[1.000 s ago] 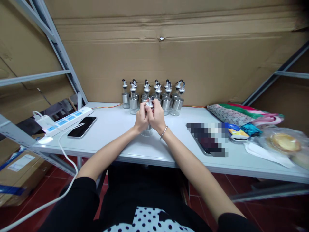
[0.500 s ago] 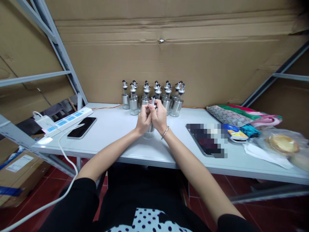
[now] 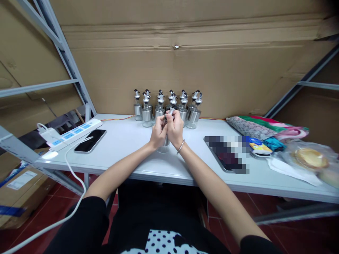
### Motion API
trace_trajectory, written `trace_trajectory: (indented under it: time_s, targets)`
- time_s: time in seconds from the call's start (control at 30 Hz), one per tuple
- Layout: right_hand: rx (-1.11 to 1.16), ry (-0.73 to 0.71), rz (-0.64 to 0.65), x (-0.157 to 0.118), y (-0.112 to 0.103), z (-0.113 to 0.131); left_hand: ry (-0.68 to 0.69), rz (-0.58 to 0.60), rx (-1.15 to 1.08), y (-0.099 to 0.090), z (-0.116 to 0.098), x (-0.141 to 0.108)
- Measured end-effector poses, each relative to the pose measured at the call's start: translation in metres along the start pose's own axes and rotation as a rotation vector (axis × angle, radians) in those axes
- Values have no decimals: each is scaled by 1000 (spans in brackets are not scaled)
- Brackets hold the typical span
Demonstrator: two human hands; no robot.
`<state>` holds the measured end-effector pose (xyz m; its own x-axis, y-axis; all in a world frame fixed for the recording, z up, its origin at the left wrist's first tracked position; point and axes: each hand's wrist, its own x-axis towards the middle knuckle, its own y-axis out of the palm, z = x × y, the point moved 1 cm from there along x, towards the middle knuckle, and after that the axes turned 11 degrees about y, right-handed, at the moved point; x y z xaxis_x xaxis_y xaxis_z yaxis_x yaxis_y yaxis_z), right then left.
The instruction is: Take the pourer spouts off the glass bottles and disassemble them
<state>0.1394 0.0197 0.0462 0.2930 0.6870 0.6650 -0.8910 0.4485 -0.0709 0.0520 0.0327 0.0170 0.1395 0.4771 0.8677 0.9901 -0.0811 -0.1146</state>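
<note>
A glass oil bottle with a steel sleeve stands on the white table in front of me, mostly covered by my fingers. My left hand is closed around its upper part from the left. From the other side my right hand grips the silver and black pourer spout at the bottle's mouth. Just behind my hands stand several similar bottles in rows, among them one at the front left and one at the front right, all topped with spouts. How far the spout sits in the neck is hidden.
On the left lie a power strip with a white cable and a dark phone. A partly blurred device, a patterned cloth pouch and bagged food lie on the right. Cardboard closes off the back.
The spout between my fingers has turned, its tip now leaning further right. My fingers have shifted slightly around it. The bottle's base stays in about the same place.
</note>
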Motion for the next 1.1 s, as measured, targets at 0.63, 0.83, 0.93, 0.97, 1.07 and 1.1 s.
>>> trace_trajectory:
  time_s: [0.63,0.83,0.93,0.97,1.07,1.1]
  targets:
    - [32,63,7,4,-2,1,-7,-1,21,1,1,1]
    - [107,109,-24,8,-2,-2,18,10,38,-1,1,1]
    - [252,203,-89,15,-4,-6,69,69,2,1,-1,1]
    - [294,223,-101,17,-5,-7,80,85,-10,2,-2,2]
    - [353,227,-100,18,-7,-5,92,86,-20,0,-2,3]
    - [361,219,-95,17,-7,-3,95,87,-8,-2,-1,4]
